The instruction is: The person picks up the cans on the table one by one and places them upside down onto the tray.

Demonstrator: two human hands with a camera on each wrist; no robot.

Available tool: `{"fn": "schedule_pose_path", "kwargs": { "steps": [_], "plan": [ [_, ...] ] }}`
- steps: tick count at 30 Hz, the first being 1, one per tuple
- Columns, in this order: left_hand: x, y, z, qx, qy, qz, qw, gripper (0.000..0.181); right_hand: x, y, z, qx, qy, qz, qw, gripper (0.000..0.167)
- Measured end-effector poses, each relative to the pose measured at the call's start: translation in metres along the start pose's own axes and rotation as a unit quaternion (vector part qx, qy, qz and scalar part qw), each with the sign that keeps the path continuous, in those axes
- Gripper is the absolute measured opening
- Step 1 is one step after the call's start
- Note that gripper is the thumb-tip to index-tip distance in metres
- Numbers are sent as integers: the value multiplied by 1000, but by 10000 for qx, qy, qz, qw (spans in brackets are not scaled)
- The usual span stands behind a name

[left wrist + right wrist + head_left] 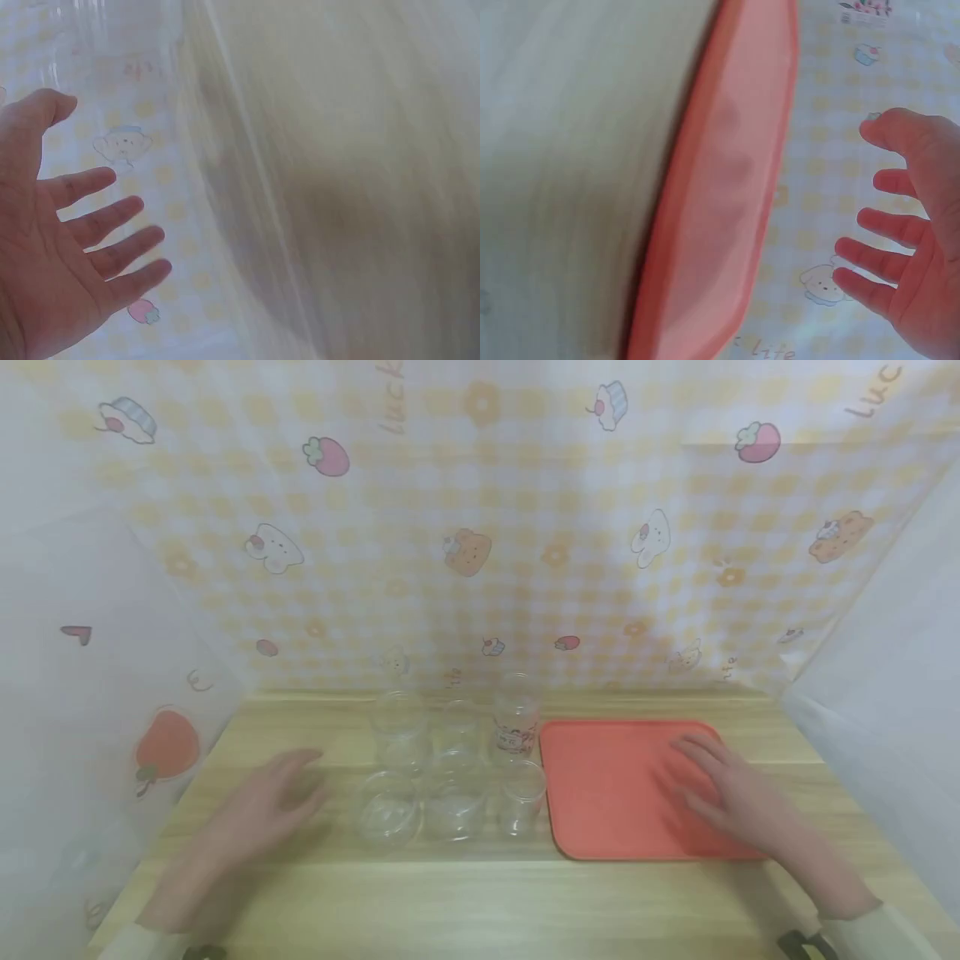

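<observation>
My left hand (262, 802) hovers over the wooden table, left of a group of clear plastic cups, its fingers spread and holding nothing. My right hand (738, 793) is above the right part of a red tray (615, 793), also with loose fingers and nothing in them. The group has a front row with a wide cup (386, 810), a second wide cup (456, 806) and a narrower cup (521, 802). Behind them stand a tall cup (401, 731), a slimmer cup (459, 727) and a cup with a printed label (516, 735). In the left wrist view, blurred clear plastic appears above the thumb.
The wooden table (450, 902) runs back to a yellow-checked cloth (525, 593) with cartoon prints. White sheets hang at the left side (97, 735) and right side (892, 627). The tray's left edge lies close to the rightmost cups.
</observation>
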State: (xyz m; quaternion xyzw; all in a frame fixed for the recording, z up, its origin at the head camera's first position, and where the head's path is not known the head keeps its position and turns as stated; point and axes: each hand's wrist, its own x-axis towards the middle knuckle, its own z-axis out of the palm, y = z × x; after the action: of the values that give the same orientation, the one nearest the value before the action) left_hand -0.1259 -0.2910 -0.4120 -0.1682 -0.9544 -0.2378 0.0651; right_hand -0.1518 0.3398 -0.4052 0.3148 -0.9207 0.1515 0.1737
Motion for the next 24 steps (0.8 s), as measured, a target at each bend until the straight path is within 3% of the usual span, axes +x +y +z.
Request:
{"fn": "schedule_pose_path", "kwargs": {
  "steps": [5, 11, 18, 24],
  "plan": [
    [3, 10, 0, -502, 60, -230, 9985, 54, 5, -2, -9, 275, 105, 322, 9990, 62],
    [5, 20, 10, -1029, -66, -483, 9935, 60, 10, -8, -10, 365, 549, 460, 9968, 57],
    [8, 41, 17, -1066, -165, -329, 9936, 74, 13, -11, -8, 367, 672, 540, 9956, 56],
    [9, 45, 24, -780, -147, 5, 9968, 83, 14, -10, -7, 384, 662, 508, 9958, 56]
  ]
}}
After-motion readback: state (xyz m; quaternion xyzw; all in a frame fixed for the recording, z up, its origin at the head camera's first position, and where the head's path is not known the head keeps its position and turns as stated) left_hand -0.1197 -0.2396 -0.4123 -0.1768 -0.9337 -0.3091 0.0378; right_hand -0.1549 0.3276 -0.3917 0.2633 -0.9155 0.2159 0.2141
